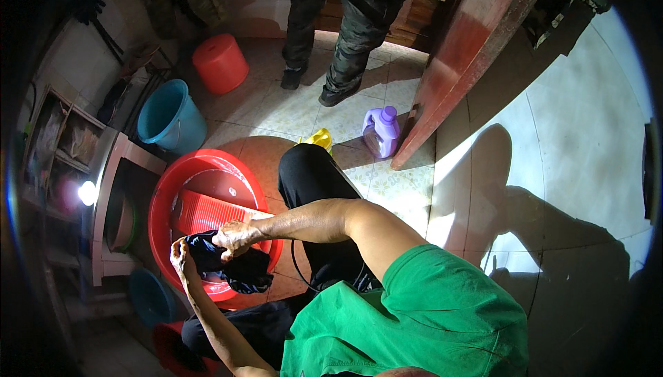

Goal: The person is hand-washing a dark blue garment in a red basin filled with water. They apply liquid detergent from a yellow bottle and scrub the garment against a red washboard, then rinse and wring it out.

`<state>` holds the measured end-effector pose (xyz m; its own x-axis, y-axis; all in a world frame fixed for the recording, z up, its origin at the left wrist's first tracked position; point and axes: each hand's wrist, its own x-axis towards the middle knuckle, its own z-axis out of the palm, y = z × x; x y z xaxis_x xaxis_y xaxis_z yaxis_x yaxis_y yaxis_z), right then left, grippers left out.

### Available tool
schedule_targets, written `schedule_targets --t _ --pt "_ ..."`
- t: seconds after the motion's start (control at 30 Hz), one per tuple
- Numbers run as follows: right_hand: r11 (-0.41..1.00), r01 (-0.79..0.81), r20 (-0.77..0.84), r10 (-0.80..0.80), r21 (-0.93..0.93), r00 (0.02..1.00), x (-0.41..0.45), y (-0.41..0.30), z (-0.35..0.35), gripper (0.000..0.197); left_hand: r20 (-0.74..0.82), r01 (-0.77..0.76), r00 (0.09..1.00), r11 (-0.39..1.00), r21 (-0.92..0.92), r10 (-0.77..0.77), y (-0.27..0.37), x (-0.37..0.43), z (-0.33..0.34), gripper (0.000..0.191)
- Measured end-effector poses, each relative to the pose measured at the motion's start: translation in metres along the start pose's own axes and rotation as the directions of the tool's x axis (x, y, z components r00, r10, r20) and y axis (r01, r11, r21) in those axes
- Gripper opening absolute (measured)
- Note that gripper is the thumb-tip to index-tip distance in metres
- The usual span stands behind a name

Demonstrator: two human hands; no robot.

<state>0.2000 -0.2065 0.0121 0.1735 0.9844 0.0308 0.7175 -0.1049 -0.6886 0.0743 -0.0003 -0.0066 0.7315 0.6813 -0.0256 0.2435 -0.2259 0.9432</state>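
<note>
A large red plastic basin (159, 221) holds some water, and a red ribbed washboard (212, 213) leans in it. Over the basin's near part, dark wet cloth (243, 271) is bunched, its far edge raised between the hands. My left hand (182, 259), at the basin's left rim, grips one edge of the cloth between thumb and fingers. My right hand (235, 238) is closed on the cloth beside the washboard's lower end. The fingers' undersides are partly hidden.
A blue bucket (190, 131) and an upturned red bucket or stool (221, 64) stand beyond the basin. A purple detergent bottle (383, 136) stands by the red door (456, 66). Another person's legs (344, 40) are ahead. A blue basin (151, 296) lies at lower left.
</note>
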Motion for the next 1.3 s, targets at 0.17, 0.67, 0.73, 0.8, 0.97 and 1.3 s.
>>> schedule_targets --t 0.17,0.67,0.73,0.8,0.97,1.3 --pt "0.994 0.026 -0.154 -0.009 0.108 0.988 0.01 -0.002 -0.014 0.045 0.003 -0.043 0.999 0.998 -0.054 0.044 -0.01 0.003 -0.017 0.023" --pt "0.656 0.203 -0.463 0.249 0.727 0.851 0.059 0.034 -0.006 0.024 0.109 -0.035 0.994 0.999 0.035 0.031 0.029 -0.011 -0.011 0.017" --pt "0.717 0.188 -0.445 0.187 0.671 0.876 0.064 0.047 0.004 0.026 -0.049 -0.068 0.997 0.995 -0.074 0.064 0.035 -0.011 0.006 0.008" --pt "0.209 0.032 -0.116 0.401 0.977 0.909 0.066 -0.008 -0.015 0.03 -0.088 -0.037 0.996 0.988 -0.148 0.024 0.033 -0.018 -0.013 0.018" --pt "0.388 -0.095 -0.19 0.634 0.917 0.75 0.092 0.002 0.01 0.04 -0.066 -0.437 0.89 0.885 0.16 0.452 0.075 -0.039 0.056 0.025" --pt "0.983 -0.048 -0.617 0.151 0.18 0.772 0.133 0.018 0.085 0.03 -0.452 -0.244 0.804 0.907 0.343 0.387 0.061 -0.008 0.072 0.041"
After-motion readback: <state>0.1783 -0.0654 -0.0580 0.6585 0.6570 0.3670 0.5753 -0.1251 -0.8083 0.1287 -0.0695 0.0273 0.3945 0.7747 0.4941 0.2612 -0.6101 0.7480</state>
